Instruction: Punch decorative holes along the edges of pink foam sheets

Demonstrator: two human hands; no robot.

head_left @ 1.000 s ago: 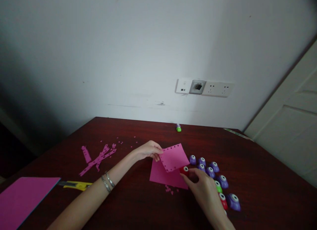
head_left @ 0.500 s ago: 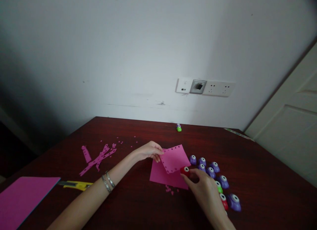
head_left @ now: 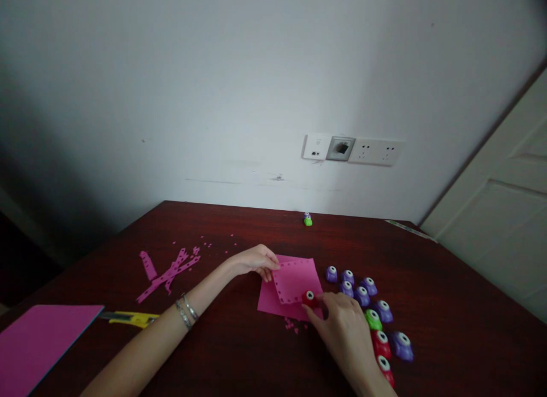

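"What is worn on the left forearm (head_left: 156,346)?"

"Two slim, silver-toned bracelets (head_left: 183,315), rounded bands set side by side above the wrist."

"And the right hand (head_left: 348,326)?"

"Bare, fingers and back alike, as is the left hand (head_left: 257,260)."

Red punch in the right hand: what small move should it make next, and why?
Perhaps press the red punch: the right hand holds it at the near edge of the upper pink sheet, by the row of holes, while the left hand grips this sheet.

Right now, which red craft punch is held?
The red punch pinched in the right hand, by the holed pink sheet; the other two red punches sit unheld.
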